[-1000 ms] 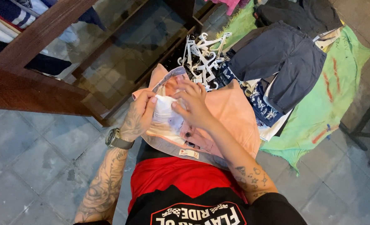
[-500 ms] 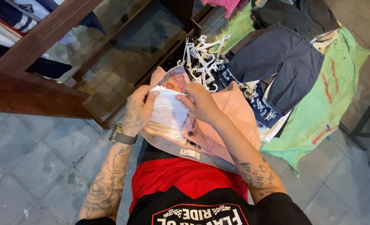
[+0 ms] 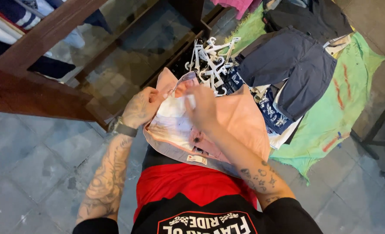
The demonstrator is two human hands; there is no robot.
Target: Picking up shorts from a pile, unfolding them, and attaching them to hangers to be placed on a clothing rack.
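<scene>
— Head view, item one?
— Pink shorts (image 3: 240, 123), soft, light, held at the waist against the body; best gripped at the waistband.
— Grips?
— Left hand (image 3: 141, 107) closed on the fabric edge; right hand (image 3: 201, 108) blurred, grip not discernible.

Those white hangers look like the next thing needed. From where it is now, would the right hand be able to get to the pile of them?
Probably yes. The right hand is on the pink shorts, and the white hangers lie just beyond in the open, with nothing covering them.
</scene>
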